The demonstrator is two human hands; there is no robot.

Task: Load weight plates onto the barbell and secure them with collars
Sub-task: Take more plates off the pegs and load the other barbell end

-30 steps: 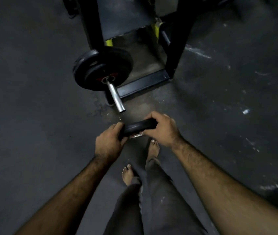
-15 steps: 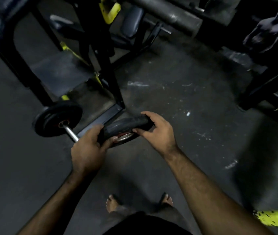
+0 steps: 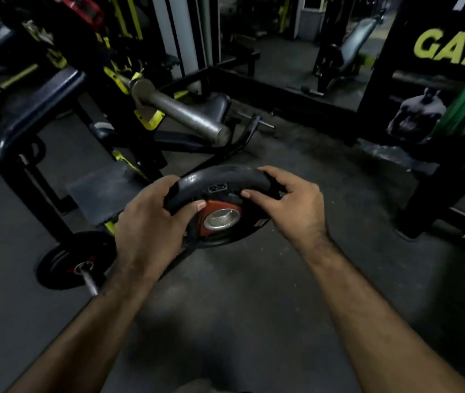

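Observation:
I hold a small black weight plate (image 3: 220,180) with a red hub and a silver centre hole, tilted so its face looks up at me. My left hand (image 3: 149,222) grips its left rim and my right hand (image 3: 291,205) grips its right rim. Low on the left, a barbell sleeve (image 3: 91,285) sticks out toward me with one black plate (image 3: 64,262) on it; my left forearm covers the sleeve's near end. The held plate hangs above and to the right of that sleeve, apart from it. No collar is visible.
A black and yellow bench frame (image 3: 24,177) stands at the left behind the loaded plate. A thick steel bar (image 3: 186,114) juts out above it. A black rack post (image 3: 441,171) and a yellow-lettered panel (image 3: 452,46) stand at the right. Dark rubber floor (image 3: 254,293) lies below my arms.
My view has lifted from the floor toward the gym. The plate has risen and tilted its face up. The barbell end has slid to the lower left of the frame.

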